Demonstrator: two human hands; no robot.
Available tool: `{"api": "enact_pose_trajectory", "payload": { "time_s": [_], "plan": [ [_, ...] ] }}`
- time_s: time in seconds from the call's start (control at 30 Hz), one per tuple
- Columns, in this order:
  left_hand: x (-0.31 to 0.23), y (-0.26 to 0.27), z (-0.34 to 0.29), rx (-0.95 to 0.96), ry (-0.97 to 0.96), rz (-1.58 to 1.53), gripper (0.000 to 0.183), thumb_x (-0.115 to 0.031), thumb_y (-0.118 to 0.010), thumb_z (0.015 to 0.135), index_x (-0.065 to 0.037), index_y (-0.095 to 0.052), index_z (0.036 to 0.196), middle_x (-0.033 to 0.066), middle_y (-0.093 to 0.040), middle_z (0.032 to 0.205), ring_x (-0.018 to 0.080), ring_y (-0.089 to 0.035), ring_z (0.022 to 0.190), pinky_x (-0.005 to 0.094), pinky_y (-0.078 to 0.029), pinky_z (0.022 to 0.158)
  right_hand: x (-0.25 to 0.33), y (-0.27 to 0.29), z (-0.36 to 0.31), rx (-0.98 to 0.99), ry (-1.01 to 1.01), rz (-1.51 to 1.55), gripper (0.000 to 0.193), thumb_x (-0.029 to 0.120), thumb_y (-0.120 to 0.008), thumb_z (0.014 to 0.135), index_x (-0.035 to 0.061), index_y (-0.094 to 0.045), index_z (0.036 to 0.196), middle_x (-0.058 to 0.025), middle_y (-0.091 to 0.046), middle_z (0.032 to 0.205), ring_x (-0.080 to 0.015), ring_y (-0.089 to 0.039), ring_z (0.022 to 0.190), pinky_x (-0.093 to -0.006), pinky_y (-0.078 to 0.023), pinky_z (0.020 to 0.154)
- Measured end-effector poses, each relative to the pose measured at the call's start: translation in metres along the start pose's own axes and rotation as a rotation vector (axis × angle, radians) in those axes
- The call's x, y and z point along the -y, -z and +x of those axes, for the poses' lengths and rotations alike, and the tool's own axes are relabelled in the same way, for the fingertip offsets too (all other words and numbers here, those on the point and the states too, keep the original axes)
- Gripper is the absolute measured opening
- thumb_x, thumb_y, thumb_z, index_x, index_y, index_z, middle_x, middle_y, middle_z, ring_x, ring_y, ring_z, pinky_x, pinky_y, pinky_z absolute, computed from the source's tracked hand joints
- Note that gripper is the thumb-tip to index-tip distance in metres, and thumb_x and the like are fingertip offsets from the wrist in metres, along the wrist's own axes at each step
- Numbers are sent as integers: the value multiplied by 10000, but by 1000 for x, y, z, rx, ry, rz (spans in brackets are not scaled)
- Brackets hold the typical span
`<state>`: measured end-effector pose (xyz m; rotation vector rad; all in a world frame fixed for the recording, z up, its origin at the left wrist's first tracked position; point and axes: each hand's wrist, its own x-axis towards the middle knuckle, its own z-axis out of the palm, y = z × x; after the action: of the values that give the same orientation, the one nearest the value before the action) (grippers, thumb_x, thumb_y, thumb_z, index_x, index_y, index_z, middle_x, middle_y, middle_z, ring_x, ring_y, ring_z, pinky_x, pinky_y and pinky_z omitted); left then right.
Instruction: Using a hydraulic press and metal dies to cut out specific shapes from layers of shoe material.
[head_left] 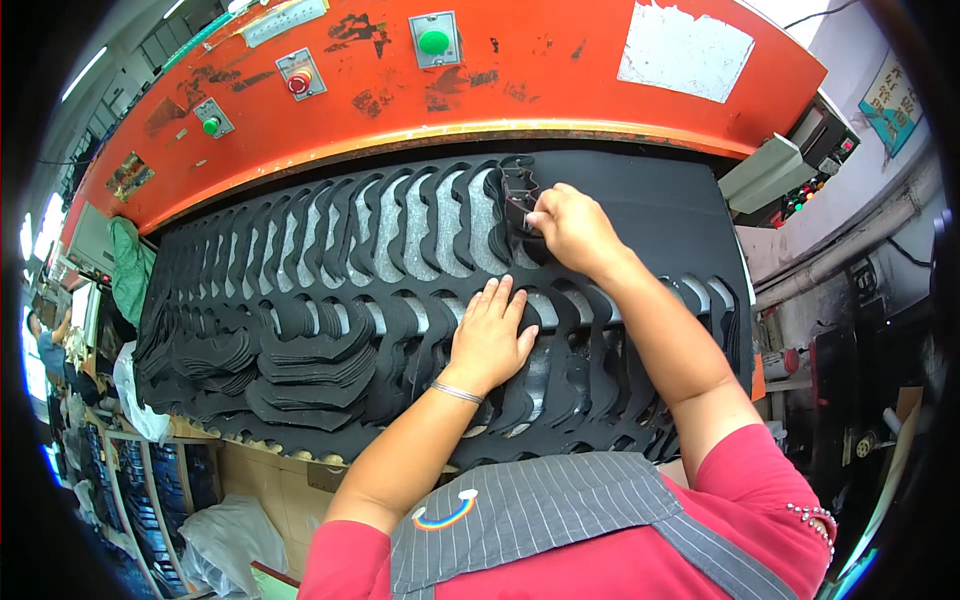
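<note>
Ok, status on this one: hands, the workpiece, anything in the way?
Right hand fingers pinching black cutting die on black foam sheet. Left hand flat on the sheet. Cut pieces stacked left, clear of both hands.

A worn orange machine housing [520, 80] with green and red buttons [433, 41] fills the back; bright windows [45, 225], perhaps, glow far left.

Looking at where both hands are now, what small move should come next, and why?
Probably shift the black cutting die sideways onto the uncut black sheet. The right hand grips the die beside the last cut-out, while the left hand rests flat on the sheet; the uncut material lies to the right.
</note>
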<state>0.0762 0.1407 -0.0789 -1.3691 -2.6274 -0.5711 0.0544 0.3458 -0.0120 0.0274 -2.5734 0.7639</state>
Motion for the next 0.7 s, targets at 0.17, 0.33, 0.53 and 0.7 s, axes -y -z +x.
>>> {"api": "enact_pose_trajectory", "payload": {
  "time_s": [0.17, 0.33, 0.53, 0.7],
  "plan": [
    [9, 3, 4, 81, 111, -297, 575, -376, -551, 925, 28, -477, 1327, 254, -415, 1415, 385, -379, 1337, 438, -300, 1107, 16, 28, -39, -124, -26, 273, 103, 93, -600, 862, 10, -565, 812, -143, -563, 787, -323, -573, 725, -375, -471, 685],
    [-10, 16, 30, -403, 854, -1844, 838, -652, -280, 955, 54, -360, 1399, 156, -518, 1308, 250, -497, 1206, 346, -361, 1038, 52, 49, -119, -101, 54, 426, 49, 24, -623, 828, 18, -584, 798, -92, -555, 757, -230, -543, 678, -322, -444, 627],
    [5, 21, 50, 10, 479, -2132, 547, -377, -412, 979, -30, -381, 1400, 141, -552, 1235, 245, -550, 1101, 368, -437, 943, 43, 53, -180, -189, -76, 514, 67, 21, -644, 826, 18, -579, 810, -81, -553, 743, -209, -519, 682, -313, -426, 622],
    [24, 23, 106, -88, 53, -386, 799, -117, -667, 699, -20, -336, 1419, 227, -376, 1363, 389, -348, 1269, 422, -291, 1102, 34, 64, -204, -459, -275, 936, 152, 123, -600, 923, 20, -511, 856, -51, -498, 815, -125, -465, 702, -264, -403, 645]
  ]
}}
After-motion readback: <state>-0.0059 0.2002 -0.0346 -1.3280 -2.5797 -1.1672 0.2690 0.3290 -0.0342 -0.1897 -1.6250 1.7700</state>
